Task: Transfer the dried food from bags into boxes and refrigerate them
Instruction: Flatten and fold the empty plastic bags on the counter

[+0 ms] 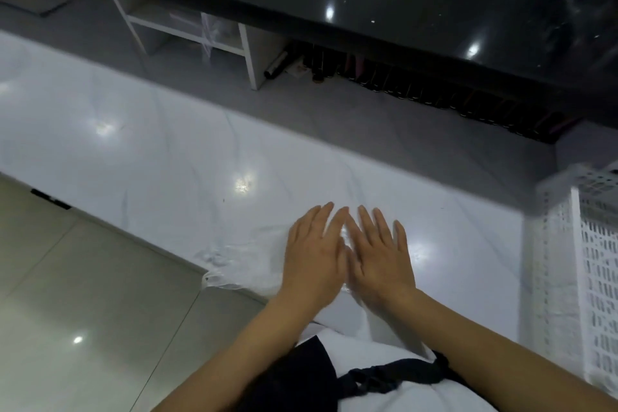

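Left hand (312, 252) and right hand (379, 254), fingers straight, press clear bag (240, 261) flat on worktop (167, 150). Risk: the bag's 8 o'clock corner overhangs the edge; the slick film could slide off.

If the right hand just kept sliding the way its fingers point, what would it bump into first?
Probably nothing soon. The right hand lies flat on a clear plastic bag, fingers pointing across the white counter. That stretch looks bare up to its far edge, though depth is hard to judge.

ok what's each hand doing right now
left hand: open, fingers straight, pressing flat on the clear crumpled plastic bag
right hand: open, fingers straight, pressing on the same bag
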